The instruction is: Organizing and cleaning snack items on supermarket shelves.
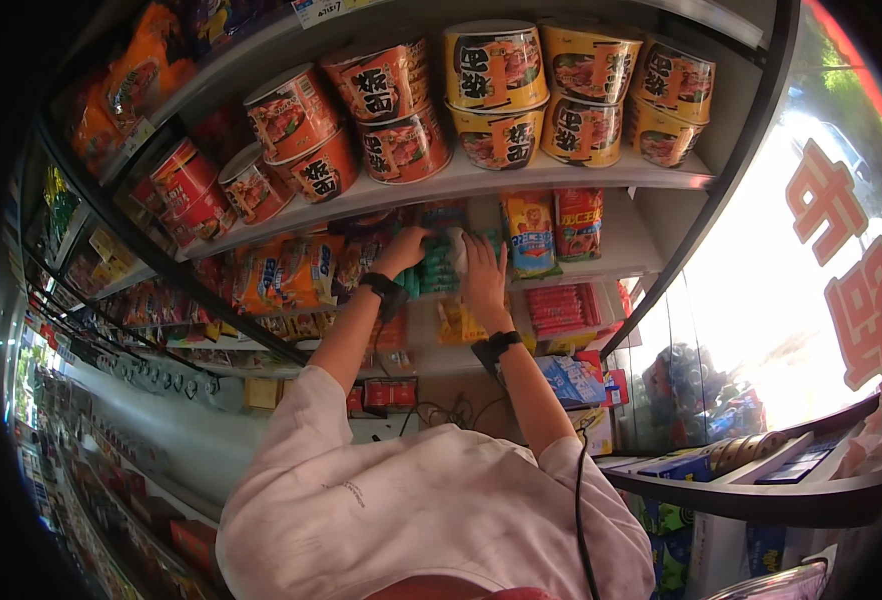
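My left hand (402,252) reaches onto the middle shelf, its fingers curled over the left end of a stack of green packets (438,268). Beside it, my right hand (482,280) lies over the right side of the same stack, fingers fairly straight. A white wad, cloth or tissue (457,250), shows under its thumb side, held against the packets. Black bands circle both wrists. Just right of my right hand stand a blue-and-yellow snack bag (531,235) and a red snack bag (578,224).
Stacked instant noodle tubs (498,65) fill the shelf above. Orange snack bags (306,270) lie to the left, and pink-red packets (563,306) sit on the shelf below. A dark shelf post (681,215) rises at the right, before a bright window. A black cable (579,500) hangs over my right side.
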Available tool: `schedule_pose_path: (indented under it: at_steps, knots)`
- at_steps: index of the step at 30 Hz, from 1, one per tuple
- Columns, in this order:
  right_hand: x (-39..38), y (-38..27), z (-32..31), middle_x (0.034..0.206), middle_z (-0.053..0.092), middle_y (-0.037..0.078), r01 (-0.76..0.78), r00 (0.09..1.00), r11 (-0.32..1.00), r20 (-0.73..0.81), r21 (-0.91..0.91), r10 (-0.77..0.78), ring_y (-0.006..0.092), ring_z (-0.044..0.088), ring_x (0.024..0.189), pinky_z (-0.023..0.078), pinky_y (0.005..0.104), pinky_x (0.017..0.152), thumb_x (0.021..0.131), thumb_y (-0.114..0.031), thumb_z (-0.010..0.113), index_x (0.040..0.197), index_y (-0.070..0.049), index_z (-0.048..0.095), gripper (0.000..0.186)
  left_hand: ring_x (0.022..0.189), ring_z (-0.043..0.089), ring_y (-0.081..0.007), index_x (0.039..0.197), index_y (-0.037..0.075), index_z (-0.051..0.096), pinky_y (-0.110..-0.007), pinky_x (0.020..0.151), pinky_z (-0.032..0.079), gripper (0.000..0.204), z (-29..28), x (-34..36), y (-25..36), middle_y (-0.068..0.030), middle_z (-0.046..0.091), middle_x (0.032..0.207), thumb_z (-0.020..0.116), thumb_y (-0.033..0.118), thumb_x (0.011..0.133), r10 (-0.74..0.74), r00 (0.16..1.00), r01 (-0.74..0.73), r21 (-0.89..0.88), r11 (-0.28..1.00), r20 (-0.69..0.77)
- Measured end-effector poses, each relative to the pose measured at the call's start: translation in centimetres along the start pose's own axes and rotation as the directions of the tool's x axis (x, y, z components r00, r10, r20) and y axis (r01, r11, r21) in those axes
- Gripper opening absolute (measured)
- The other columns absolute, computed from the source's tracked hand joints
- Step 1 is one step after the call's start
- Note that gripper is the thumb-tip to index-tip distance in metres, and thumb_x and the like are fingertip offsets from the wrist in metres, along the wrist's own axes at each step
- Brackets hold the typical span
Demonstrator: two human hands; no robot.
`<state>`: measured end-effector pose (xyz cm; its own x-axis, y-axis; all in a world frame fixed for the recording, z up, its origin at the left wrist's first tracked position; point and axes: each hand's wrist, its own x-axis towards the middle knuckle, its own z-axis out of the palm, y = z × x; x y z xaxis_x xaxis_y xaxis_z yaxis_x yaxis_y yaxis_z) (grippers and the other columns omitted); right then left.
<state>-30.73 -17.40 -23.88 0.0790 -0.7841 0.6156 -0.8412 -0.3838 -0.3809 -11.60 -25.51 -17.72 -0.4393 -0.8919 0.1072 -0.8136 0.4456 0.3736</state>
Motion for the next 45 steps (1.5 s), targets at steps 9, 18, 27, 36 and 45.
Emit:
schedule_pose_path:
  at_steps: [9, 18, 27, 36, 45]
  knots:
    - [-7.4, 0.7, -3.7, 0.114, 0.058, 0.018, -0.291, 0.717, 0.359, -0.047, 0.887, 0.696, 0.0313, 0.057, 0.103, 0.044, 0.0374, 0.090, 0.093, -0.003, 0.048, 0.128, 0.000, 0.050, 0.035, 0.084, 0.064, -0.0286, 0.102, 0.000, 0.068, -0.040, 0.072, 0.050, 0.019, -1.8, -7.3, 4.0, -0.0133, 0.066, 0.099, 0.062, 0.016, 0.095, -0.104, 0.992, 0.079, -0.296, 0.952, -0.069]
    - [-18.2, 0.7, 8.6, 0.106, 0.063, 0.020, -0.820, 0.558, 0.194, 0.674, 0.539, 0.484, 0.0270, 0.061, 0.096, 0.048, 0.0357, 0.081, 0.097, -0.021, 0.052, 0.125, 0.007, 0.051, 0.040, 0.084, 0.066, -0.0149, 0.096, 0.002, 0.071, -0.032, 0.078, 0.053, 0.025, 7.7, -19.4, -6.6, -0.0064, 0.071, 0.088, 0.070, 0.027, 0.091, -0.021, 0.877, 0.251, -0.421, 0.872, 0.480]
    - [-15.6, -9.1, 15.4, 0.116, 0.062, 0.021, -0.950, 0.307, 0.107, 0.806, 0.294, 0.506, 0.0323, 0.063, 0.098, 0.048, 0.0403, 0.080, 0.099, -0.028, 0.049, 0.130, 0.002, 0.051, 0.043, 0.062, 0.064, -0.0193, 0.081, 0.004, 0.069, -0.036, 0.065, 0.053, 0.023, 13.9, -23.2, -22.5, -0.0061, 0.062, 0.068, 0.070, 0.025, 0.089, -0.499, 0.843, 0.525, -0.507, 0.683, 0.201]
    - [-15.5, -14.7, 23.3, 0.130, 0.054, 0.022, -0.567, 0.761, 0.822, 0.419, 0.057, 0.496, 0.0399, 0.055, 0.112, 0.045, 0.0477, 0.088, 0.091, -0.019, 0.058, 0.140, 0.001, 0.039, 0.056, 0.097, 0.061, -0.0343, 0.107, 0.002, 0.067, -0.050, 0.083, 0.050, 0.026, 22.8, -24.2, -29.8, -0.0161, 0.064, 0.108, 0.067, 0.021, 0.089, -0.191, 0.981, 0.170, -0.361, 0.917, -0.023]
    - [-16.2, -15.2, 28.0, 0.139, 0.048, 0.022, -0.667, 0.585, 0.736, 0.531, -0.115, 0.613, 0.0391, 0.038, 0.135, 0.017, 0.0572, 0.115, 0.092, -0.032, 0.057, 0.136, -0.004, 0.045, 0.054, 0.095, 0.061, -0.0365, 0.094, 0.003, 0.067, -0.046, 0.083, 0.051, 0.030, 20.1, -22.7, -28.7, -0.0157, 0.063, 0.101, 0.079, 0.019, 0.072, -0.165, 0.986, 0.157, -0.245, 0.957, -0.012]
